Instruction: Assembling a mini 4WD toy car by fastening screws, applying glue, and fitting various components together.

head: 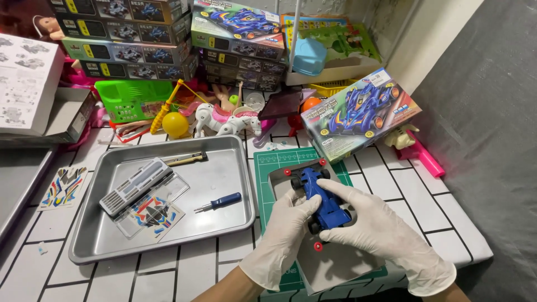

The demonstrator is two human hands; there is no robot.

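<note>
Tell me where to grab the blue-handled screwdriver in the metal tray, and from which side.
Probably the blue handle, pinched across its width from above. The screwdriver lies flat on the metal tray floor, handle pointing right and thin shaft left toward the sticker sheet. The handle is its thickest part and bare tray surrounds it. Both gloved hands, left hand and right hand, hold the blue toy car.

toy car (321, 197) underside hidden, stacked boxes (126, 33) cut off
</note>
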